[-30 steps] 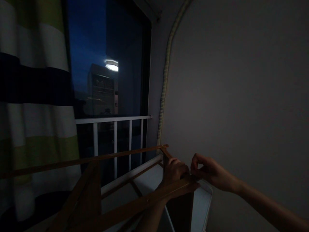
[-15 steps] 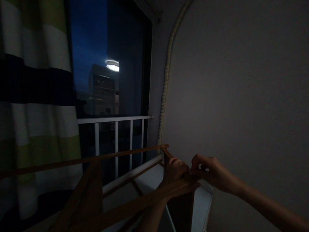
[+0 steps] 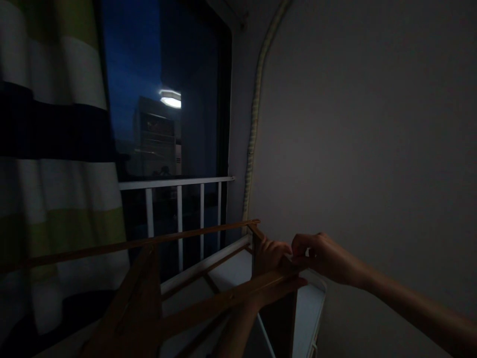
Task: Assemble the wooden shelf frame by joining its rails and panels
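Note:
A brown wooden frame (image 3: 194, 318) with long rails and upright boards fills the lower middle of the dim head view. My left hand (image 3: 271, 256) is closed around the right end of the near rail, its fingers above and its thumb below. Part of that hand and wrist is behind the rail. My right hand (image 3: 322, 256) meets it at the rail's end, thumb and fingertips pinched together. Whatever lies between those fingertips is too small and dark to make out. The far rail (image 3: 201, 232) runs from the left edge to a corner just beyond my left hand.
A striped curtain (image 3: 74, 189) hangs at the left, beside a dark window (image 3: 194, 129) with a white railing (image 3: 179, 184). A ribbed hose (image 3: 254, 119) runs down the corner by the plain wall (image 3: 365, 129). A pale surface (image 3: 311, 303) lies below the frame.
The view has shifted slightly. My right hand's pinched fingertips have moved a little closer to my left hand's fingers. My left hand keeps its hold on the rail.

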The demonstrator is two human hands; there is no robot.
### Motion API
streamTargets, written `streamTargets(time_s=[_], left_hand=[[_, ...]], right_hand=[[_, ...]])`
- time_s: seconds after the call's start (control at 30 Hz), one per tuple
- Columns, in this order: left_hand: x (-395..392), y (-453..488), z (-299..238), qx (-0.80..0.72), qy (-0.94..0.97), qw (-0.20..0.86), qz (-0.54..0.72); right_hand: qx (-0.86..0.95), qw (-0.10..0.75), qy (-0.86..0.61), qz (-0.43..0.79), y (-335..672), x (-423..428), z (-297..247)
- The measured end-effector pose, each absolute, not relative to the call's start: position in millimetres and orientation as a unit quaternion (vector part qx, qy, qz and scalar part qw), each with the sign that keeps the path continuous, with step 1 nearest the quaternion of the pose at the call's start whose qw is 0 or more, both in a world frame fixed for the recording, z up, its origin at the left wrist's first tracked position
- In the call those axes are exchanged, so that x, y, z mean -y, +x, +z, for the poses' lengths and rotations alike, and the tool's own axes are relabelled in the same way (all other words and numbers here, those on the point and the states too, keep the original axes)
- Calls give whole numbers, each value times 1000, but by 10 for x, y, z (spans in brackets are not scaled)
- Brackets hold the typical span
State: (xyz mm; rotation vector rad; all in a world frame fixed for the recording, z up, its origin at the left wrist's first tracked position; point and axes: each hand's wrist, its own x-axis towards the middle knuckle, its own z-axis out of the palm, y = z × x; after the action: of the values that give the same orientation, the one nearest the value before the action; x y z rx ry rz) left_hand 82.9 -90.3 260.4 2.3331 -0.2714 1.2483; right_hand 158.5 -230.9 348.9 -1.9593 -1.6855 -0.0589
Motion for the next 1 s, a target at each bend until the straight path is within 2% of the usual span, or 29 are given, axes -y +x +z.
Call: streamTargets(time_s=[0.1,0.17,0.27,0.37,0.43,0.6,0.7,0.77,0.87,1.0], left_hand=[[1044,753,2338,62,774,334,535],[1217,698,2105,-36,703,416,575],[1545,647,1845,-198,626,511,554],[1834,649,1835,-170,642,574,479],[1942,657,1936,-126,673,577,445],[1921,572,2169,-107,735,464,483],[1846,434,2311,-56,751,303,584],[1815,340,2463,-26,770,190,608],[1818,258,2707,-87,824,99,551],[1901,294,2833,-188,878,92,430]], right_hand=[[629,263,-731,-32,1564,2313,3497],[632,258,-730,-36,1552,2311,3510],[631,256,-731,-41,1540,2297,3528],[631,249,-733,-48,1543,2279,3539],[640,244,-727,-46,1554,2273,3543],[639,246,-727,-40,1576,2278,3546],[637,243,-731,-39,1563,2275,3550],[631,242,-736,-41,1548,2269,3563],[618,238,-749,-33,1531,2258,3589],[601,222,-768,-15,1536,2244,3603]])
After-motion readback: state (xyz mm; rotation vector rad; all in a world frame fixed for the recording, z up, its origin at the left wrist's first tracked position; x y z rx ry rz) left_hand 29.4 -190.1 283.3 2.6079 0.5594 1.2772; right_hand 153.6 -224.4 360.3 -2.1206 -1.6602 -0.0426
